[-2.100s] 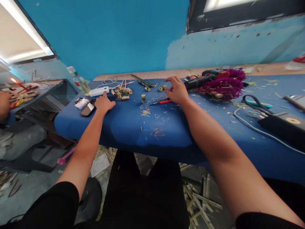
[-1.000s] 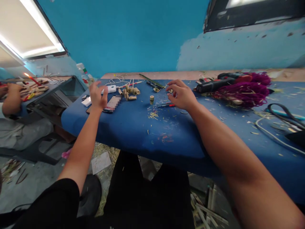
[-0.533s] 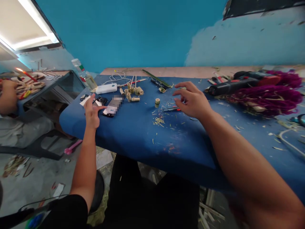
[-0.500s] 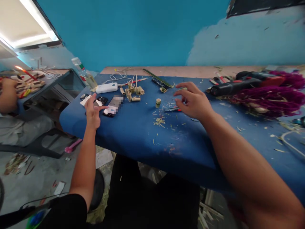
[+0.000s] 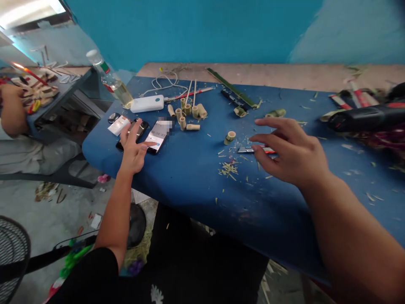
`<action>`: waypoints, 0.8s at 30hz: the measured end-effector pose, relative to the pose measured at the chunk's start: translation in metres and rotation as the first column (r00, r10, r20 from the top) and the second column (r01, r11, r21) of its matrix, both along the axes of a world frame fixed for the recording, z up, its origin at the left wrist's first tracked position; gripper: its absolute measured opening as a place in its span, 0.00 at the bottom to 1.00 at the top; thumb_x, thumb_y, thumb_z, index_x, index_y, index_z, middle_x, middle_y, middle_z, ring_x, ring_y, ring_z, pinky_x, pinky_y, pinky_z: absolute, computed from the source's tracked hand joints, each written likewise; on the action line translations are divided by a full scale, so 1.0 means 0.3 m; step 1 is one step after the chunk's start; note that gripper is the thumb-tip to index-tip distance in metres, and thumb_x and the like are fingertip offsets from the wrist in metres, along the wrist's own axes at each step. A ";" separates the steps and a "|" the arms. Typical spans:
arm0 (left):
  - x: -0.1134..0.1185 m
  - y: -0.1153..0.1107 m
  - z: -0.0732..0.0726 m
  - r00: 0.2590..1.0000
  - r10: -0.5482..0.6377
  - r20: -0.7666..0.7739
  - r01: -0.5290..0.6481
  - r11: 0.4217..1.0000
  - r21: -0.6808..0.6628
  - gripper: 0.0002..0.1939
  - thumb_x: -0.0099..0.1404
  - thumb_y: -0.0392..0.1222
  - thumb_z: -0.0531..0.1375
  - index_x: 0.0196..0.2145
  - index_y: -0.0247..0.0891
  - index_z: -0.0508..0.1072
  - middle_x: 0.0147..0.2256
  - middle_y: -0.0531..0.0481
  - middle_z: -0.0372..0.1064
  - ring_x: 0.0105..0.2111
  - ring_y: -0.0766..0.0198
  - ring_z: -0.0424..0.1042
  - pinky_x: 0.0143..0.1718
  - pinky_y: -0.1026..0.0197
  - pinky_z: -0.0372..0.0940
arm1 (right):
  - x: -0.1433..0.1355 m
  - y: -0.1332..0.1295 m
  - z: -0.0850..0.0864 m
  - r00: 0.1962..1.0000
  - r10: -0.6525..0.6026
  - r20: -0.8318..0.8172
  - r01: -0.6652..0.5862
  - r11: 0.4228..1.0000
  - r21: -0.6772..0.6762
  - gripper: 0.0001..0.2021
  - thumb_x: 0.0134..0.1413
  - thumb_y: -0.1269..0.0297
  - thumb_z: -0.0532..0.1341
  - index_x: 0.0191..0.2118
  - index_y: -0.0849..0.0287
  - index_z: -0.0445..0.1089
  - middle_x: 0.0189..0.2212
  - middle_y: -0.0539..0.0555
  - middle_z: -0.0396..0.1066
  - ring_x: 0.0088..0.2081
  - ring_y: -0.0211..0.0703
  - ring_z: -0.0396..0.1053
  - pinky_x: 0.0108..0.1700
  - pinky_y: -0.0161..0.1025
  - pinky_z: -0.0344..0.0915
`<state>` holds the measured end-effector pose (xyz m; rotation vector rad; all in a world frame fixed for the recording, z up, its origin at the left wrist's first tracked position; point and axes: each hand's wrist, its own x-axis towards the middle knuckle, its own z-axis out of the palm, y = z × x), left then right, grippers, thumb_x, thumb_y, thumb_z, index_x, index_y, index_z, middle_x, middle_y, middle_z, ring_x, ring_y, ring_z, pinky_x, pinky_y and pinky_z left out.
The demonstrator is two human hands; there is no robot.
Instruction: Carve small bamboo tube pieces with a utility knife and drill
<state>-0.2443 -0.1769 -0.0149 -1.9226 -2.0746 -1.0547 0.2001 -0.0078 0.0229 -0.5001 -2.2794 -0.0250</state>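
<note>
One finger of my left hand [image 5: 133, 154] reaches over the lower screen of a phone [image 5: 159, 134] showing a timer; the other fingers are spread over a second dark phone [image 5: 139, 131]. Nothing is held in it. My right hand [image 5: 289, 152] hovers with fingers apart above a cutter knife [image 5: 248, 150], partly covering it. To its left a short bamboo ring [image 5: 230, 137] stands on the blue table [image 5: 183, 169], with a small heap of shavings [image 5: 228, 169] nearer to me. Several cut bamboo tubes [image 5: 182, 123] are grouped right of the phone.
A white power bank [image 5: 147, 104] and a bottle [image 5: 115, 86] stand at the back left. A green bamboo strip [image 5: 232, 88] lies near the wall. At the right is a black tool [image 5: 357, 120]. Another person's arm [image 5: 14, 112] shows at the far left.
The view has shifted, so the table things appear larger. My left index finger is now over the phone's lower screen. My right hand stays raised with fingers apart near the knife.
</note>
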 end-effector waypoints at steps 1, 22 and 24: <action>-0.002 -0.002 0.000 1.000 0.000 -0.004 0.000 1.000 -0.010 0.45 0.75 0.81 0.44 0.49 0.47 0.89 0.79 0.50 0.58 0.78 0.36 0.50 0.83 0.31 0.42 | 0.000 -0.006 0.005 1.000 0.003 0.003 -0.003 1.000 0.004 0.10 0.65 0.72 0.67 0.48 0.51 0.81 0.62 0.57 0.79 0.35 0.43 0.79 0.36 0.47 0.76; 0.051 0.079 0.069 0.986 0.151 -0.062 -0.149 0.988 0.037 0.53 0.68 0.88 0.42 0.57 0.47 0.87 0.78 0.44 0.60 0.79 0.30 0.50 0.81 0.28 0.41 | 0.020 0.004 0.004 0.998 -0.030 0.056 0.032 0.999 -0.035 0.05 0.67 0.66 0.65 0.41 0.50 0.81 0.59 0.55 0.82 0.33 0.43 0.81 0.36 0.47 0.80; 0.040 0.116 0.072 0.992 0.121 -0.030 -0.120 0.992 0.043 0.55 0.68 0.88 0.39 0.52 0.45 0.89 0.77 0.43 0.62 0.79 0.31 0.52 0.82 0.31 0.43 | 0.019 0.008 0.008 0.998 -0.008 0.061 0.008 1.000 0.000 0.05 0.67 0.69 0.66 0.42 0.53 0.80 0.58 0.58 0.82 0.32 0.42 0.80 0.35 0.46 0.79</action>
